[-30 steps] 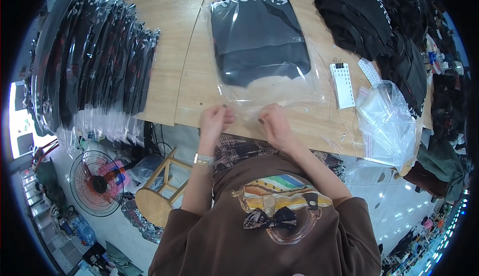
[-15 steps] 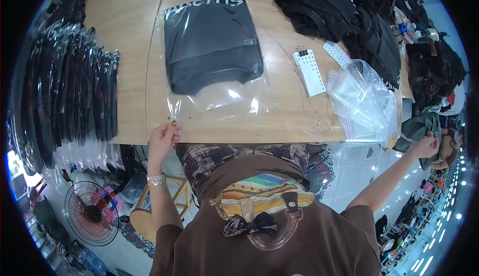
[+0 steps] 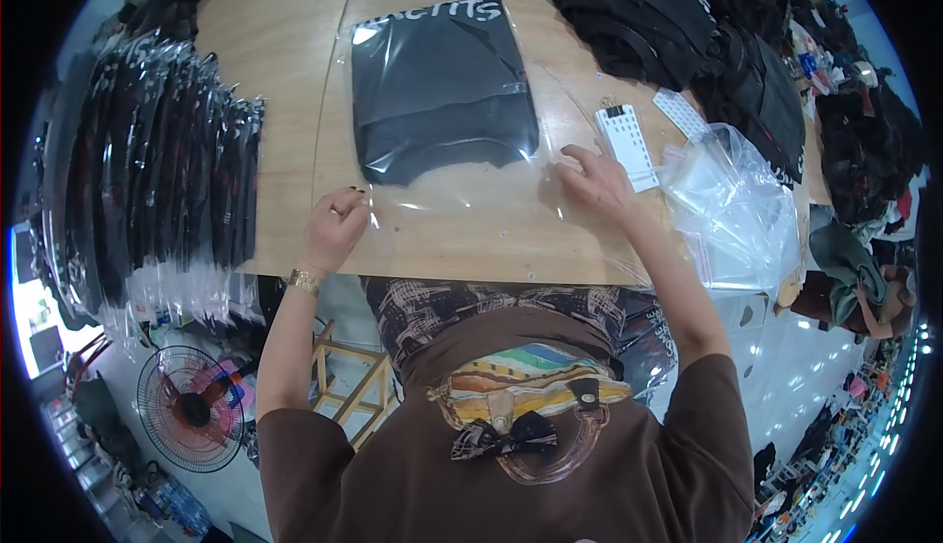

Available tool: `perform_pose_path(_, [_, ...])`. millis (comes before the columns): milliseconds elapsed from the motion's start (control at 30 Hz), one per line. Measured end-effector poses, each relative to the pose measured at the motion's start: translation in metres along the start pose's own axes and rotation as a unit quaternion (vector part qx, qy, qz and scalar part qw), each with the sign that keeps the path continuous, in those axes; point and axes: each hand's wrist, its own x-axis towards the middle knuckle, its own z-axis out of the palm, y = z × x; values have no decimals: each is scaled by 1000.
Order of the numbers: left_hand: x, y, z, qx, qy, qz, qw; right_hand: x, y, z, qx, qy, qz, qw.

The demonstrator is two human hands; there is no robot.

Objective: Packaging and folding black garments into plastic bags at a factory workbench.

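A folded black garment (image 3: 447, 91) with white lettering lies in a clear plastic bag (image 3: 442, 194) on the table, the bag's loose end toward me. At the bag's near left corner is my left hand (image 3: 337, 229), fingers closed in a pinch on the plastic edge. My right hand (image 3: 596, 182) is beside the bag's near right edge, its fingers bent and apart, the fingertips at the plastic. I cannot make out a firm grip there.
Bagged black garments (image 3: 162, 170) stand in a row on the left. To the right lie a clipped white card stack (image 3: 627, 147), another card (image 3: 680, 114) and loose clear bags (image 3: 732, 214). Black garments (image 3: 634, 18) are heaped at the far right. A fan (image 3: 192, 408) stands below left.
My right hand has come in from far right, off the table, to the bag's right edge. My left hand has moved slightly up to the bag's left corner. The view has shifted a little.
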Motion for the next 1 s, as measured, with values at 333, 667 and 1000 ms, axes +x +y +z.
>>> perform_pose_path(333, [-6,-10,-7,-35,-57,65,996,-5,20,8,107,-117,-24,987])
perform_pose_path(667, [-10,-6,4,-348,-67,-375,857,19,10,-1,378,-129,324,858])
perform_pose_path(1000, [4,-29,19,-481,-115,-501,711,54,28,18,399,-179,443,783])
